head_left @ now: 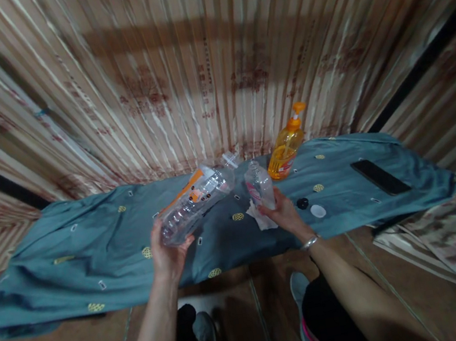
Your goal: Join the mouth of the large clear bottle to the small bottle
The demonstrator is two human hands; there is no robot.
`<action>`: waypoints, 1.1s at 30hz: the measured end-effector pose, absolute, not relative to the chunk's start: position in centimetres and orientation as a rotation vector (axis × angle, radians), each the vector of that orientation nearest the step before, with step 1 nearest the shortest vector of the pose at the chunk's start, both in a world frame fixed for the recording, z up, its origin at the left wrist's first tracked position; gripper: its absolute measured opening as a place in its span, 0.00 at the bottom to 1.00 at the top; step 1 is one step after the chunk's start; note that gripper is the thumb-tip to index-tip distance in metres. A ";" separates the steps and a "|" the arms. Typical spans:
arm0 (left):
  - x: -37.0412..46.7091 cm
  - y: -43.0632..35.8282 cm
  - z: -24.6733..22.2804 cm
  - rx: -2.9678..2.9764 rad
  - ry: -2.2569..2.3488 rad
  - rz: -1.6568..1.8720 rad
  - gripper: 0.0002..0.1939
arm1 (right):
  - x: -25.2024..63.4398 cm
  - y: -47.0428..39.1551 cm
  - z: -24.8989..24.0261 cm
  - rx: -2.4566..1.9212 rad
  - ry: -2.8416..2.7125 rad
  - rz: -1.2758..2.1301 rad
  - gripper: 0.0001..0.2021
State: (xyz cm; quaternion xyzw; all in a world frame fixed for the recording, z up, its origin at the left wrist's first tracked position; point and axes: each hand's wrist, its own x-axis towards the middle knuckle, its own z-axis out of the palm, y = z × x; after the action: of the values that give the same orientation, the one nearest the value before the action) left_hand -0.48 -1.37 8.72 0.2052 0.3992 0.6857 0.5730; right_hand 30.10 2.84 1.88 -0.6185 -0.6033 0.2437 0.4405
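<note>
My left hand (170,250) is wrapped round the base of a large clear plastic bottle (198,199) with an orange label. That bottle is tilted, its neck up and to the right. My right hand (282,212) grips a smaller clear bottle (259,184) with a pinkish label; it stands nearly upright and its mouth looks uncapped. The large bottle's neck is close to the small bottle's mouth, a little to its left. Beside my right hand lies a crumpled white tissue (262,221). To the right are a black cap (302,203) and a white cap (318,211).
An orange pump bottle (285,151), partly filled with orange liquid, stands at the back right. A dark phone-like slab (380,176) lies farther right on the teal cloth (112,243) covering the low bench. A striped curtain (201,69) hangs behind; my feet are on the tiled floor below.
</note>
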 end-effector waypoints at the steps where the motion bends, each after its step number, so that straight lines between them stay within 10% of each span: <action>1: -0.5 -1.4 8.7 0.482 0.940 1.613 0.24 | 30.2 2.8 1.8 -1.526 -1.499 0.593 0.27; 33: -0.5 -1.5 10.7 0.495 0.995 1.773 0.13 | 30.8 2.5 2.1 -1.459 -1.629 0.508 0.34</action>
State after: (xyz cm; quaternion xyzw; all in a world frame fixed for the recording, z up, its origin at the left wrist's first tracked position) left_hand -0.51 -1.50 10.66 0.2049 0.4117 0.7334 0.5007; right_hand 30.77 2.54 2.12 -0.5856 -0.6540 0.2041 0.4333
